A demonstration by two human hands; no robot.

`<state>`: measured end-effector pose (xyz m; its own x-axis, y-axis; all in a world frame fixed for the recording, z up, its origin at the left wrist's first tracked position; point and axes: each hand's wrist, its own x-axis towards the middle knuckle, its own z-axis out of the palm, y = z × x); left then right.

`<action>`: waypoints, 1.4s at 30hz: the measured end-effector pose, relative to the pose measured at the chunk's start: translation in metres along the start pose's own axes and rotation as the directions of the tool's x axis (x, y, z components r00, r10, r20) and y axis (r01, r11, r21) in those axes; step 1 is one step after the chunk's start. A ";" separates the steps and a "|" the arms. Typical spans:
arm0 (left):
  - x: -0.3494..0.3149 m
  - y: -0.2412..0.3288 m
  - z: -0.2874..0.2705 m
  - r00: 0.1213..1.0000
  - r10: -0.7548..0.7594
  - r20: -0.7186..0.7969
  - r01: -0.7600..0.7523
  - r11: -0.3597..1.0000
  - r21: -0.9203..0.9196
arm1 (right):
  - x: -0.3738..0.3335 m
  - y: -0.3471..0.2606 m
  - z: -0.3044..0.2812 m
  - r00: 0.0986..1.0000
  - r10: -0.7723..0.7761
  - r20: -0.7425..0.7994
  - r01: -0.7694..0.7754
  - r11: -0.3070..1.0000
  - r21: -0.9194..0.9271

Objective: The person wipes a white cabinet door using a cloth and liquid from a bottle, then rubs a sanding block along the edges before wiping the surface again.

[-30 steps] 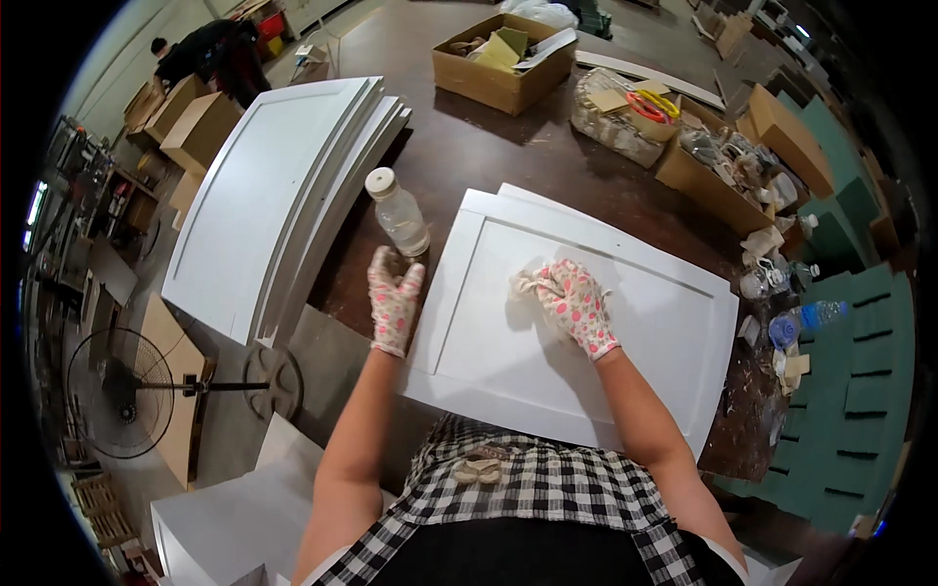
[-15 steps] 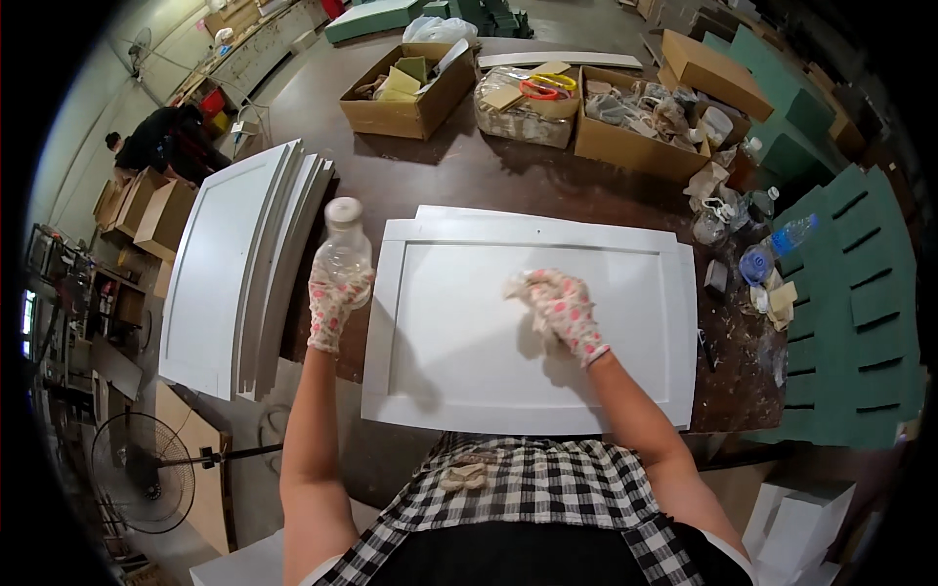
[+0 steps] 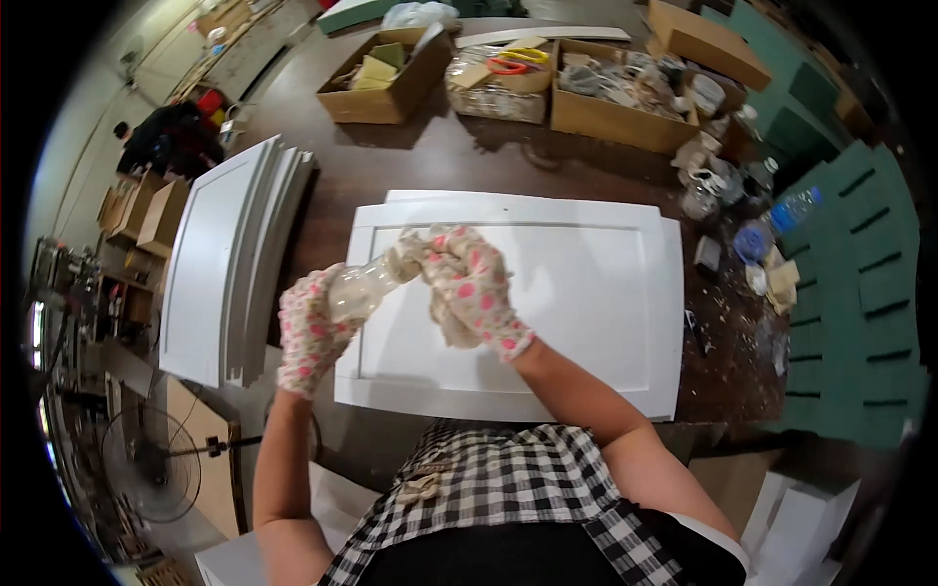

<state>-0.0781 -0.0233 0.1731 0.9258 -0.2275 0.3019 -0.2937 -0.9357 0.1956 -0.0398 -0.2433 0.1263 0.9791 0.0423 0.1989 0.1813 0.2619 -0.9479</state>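
Note:
A clear plastic bottle (image 3: 360, 291) lies tilted in my left hand (image 3: 315, 327), whose gloved fingers are wrapped round its body. Its neck points to the right, up against a pale cloth (image 3: 454, 327) bunched in my right hand (image 3: 476, 285). Both gloves are white with pink dots. Below my hands is a white panel (image 3: 547, 322) with a raised frame, lying flat on another white panel that shows at the far and right edges. The bottle's mouth is hidden by the cloth.
More white panels (image 3: 210, 269) stand stacked at the left. Along the table's (image 3: 391, 161) far side are a cardboard box (image 3: 376, 98), a wrapped bundle with scissors (image 3: 513, 66) and a second filled box (image 3: 620, 122). Bottles (image 3: 789, 210) and scraps lie at the right. A fan (image 3: 151, 464) stands lower left.
My left hand has tipped the upright bottle over to the right. My right hand has lifted the cloth off the panel and brought it left to the bottle's neck.

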 end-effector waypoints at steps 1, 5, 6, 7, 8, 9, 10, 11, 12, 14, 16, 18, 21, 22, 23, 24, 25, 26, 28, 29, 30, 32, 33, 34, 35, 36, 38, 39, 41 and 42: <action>0.002 -0.001 -0.008 0.999 0.042 0.019 -0.044 0.992 0.120 | -0.003 0.004 0.000 0.998 0.061 -0.019 -0.060 0.996 0.060; 0.035 0.027 -0.049 0.988 0.101 0.119 -0.140 0.908 0.395 | -0.013 0.026 0.012 0.968 0.206 -0.142 -0.152 0.935 0.320; 0.040 0.026 -0.055 0.985 0.134 0.108 -0.168 0.889 0.425 | -0.010 0.022 0.017 0.970 0.203 -0.135 -0.153 0.938 0.311; 0.043 0.020 -0.057 0.981 0.165 0.098 -0.192 0.870 0.454 | -0.007 0.018 0.021 0.966 0.213 -0.144 -0.152 0.924 0.351; 0.044 0.010 -0.051 0.984 0.155 0.087 -0.178 0.876 0.448 | -0.004 0.014 0.025 0.962 0.225 -0.151 -0.152 0.909 0.387; 0.042 -0.004 -0.039 0.984 0.176 -0.006 -0.168 0.946 0.277 | 0.002 0.005 0.029 0.966 0.209 -0.149 -0.147 0.926 0.348; 0.035 -0.022 -0.032 0.980 0.171 -0.099 -0.159 0.980 0.117 | 0.008 -0.001 0.040 0.980 0.155 -0.123 -0.120 0.959 0.257; 0.028 -0.046 -0.010 0.989 0.097 -0.113 -0.105 0.993 -0.061 | 0.017 -0.002 0.045 0.996 0.057 -0.074 -0.049 0.993 0.105; 0.023 -0.054 0.015 0.989 -0.017 -0.144 -0.028 0.953 -0.303 | 0.029 0.000 0.047 0.999 -0.034 -0.019 0.033 0.998 -0.049; 0.013 -0.075 0.053 0.951 -0.275 -0.138 0.101 0.702 -0.705 | 0.047 0.007 0.064 0.975 -0.210 0.078 0.222 0.946 -0.236; 0.002 -0.095 0.089 0.889 -0.457 0.006 0.176 0.332 -0.927 | 0.062 0.013 0.077 0.965 -0.173 0.196 0.235 0.901 -0.364; -0.008 -0.129 0.112 0.801 -0.579 0.152 0.143 -0.061 -0.988 | 0.083 0.033 0.072 0.952 -0.237 0.194 0.304 0.800 -0.517; -0.001 -0.155 0.130 0.707 -0.703 0.075 0.195 0.092 -0.977 | 0.112 0.055 0.037 0.939 -0.209 0.273 0.341 0.474 -0.812; -0.001 -0.159 0.135 0.677 -0.735 0.022 0.205 0.160 -0.966 | 0.119 0.055 0.027 0.952 -0.109 0.287 0.306 0.410 -0.859; -0.003 -0.163 0.138 0.663 -0.748 0.024 0.205 0.151 -0.967 | 0.127 0.062 0.021 0.944 -0.095 0.317 0.330 0.351 -0.876; -0.005 -0.164 0.140 0.649 -0.761 0.002 0.233 0.196 -0.953 | 0.129 0.067 0.020 0.938 -0.078 0.337 0.345 0.292 -0.892; -0.007 -0.165 0.140 0.635 -0.773 -0.022 0.262 0.242 -0.934 | 0.128 0.073 0.021 0.936 -0.066 0.345 0.349 0.292 -0.890; -0.011 -0.164 0.140 0.621 -0.783 -0.047 0.293 0.287 -0.912 | 0.124 0.079 0.023 0.928 0.042 0.371 0.363 0.134 -0.922; -0.028 -0.149 0.147 0.650 -0.736 -0.190 0.244 0.439 -0.865 | 0.123 0.082 0.017 0.917 0.147 0.370 0.378 -0.035 -0.925; -0.040 -0.130 0.148 0.585 -0.797 -0.148 0.348 0.412 -0.842 | 0.123 0.083 0.009 0.902 0.152 0.404 0.413 -0.035 -0.910; -0.047 -0.116 0.145 0.515 -0.850 -0.109 0.451 0.377 -0.809 | 0.122 0.085 0.004 0.887 0.159 0.434 0.443 -0.029 -0.896; -0.046 -0.092 0.134 0.717 -0.691 -0.092 0.536 0.631 -0.561 | 0.122 0.087 0.004 0.867 0.139 0.479 0.489 -0.047 -0.871; -0.031 -0.076 0.126 0.735 -0.677 -0.038 0.550 0.627 -0.552 | 0.124 0.087 0.005 0.849 0.167 0.502 0.518 -0.072 -0.852; -0.025 -0.072 0.128 0.772 -0.635 -0.021 0.587 0.726 -0.359 | 0.126 0.088 0.012 0.824 0.191 0.534 0.556 -0.090 -0.826; -0.011 -0.064 0.128 0.758 -0.645 0.095 0.633 0.693 -0.344 | 0.129 0.091 0.018 0.817 0.187 0.546 0.566 -0.082 -0.820; 0.002 -0.057 0.129 0.736 -0.640 0.218 0.673 0.661 -0.331 | 0.130 0.094 0.022 0.792 0.195 0.579 0.604 -0.114 -0.789; 0.008 -0.054 0.126 0.734 -0.642 0.221 0.679 0.690 -0.251 | 0.138 0.106 0.038 0.763 0.205 0.613 0.643 -0.145 -0.752; 0.009 -0.049 0.127 0.734 -0.636 0.239 0.676 0.716 -0.173 | 0.143 0.111 0.052 0.774 0.173 0.609 0.632 -0.162 -0.758; 0.006 -0.043 0.124 0.728 -0.631 0.266 0.682 0.706 -0.192 | 0.144 0.115 0.058 0.738 0.186 0.649 0.674 -0.254 -0.693; 0.010 -0.045 0.122 0.739 -0.624 0.254 0.672 0.710 -0.211 | 0.142 0.110 0.054 0.731 0.194 0.654 0.682 -0.254 -0.686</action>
<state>-0.0262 -0.0162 0.0538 0.9278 0.3475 -0.1357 0.3635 -0.7602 0.5385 0.1144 -0.1567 0.0632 0.6903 0.7128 0.1241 0.6847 -0.6990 0.2062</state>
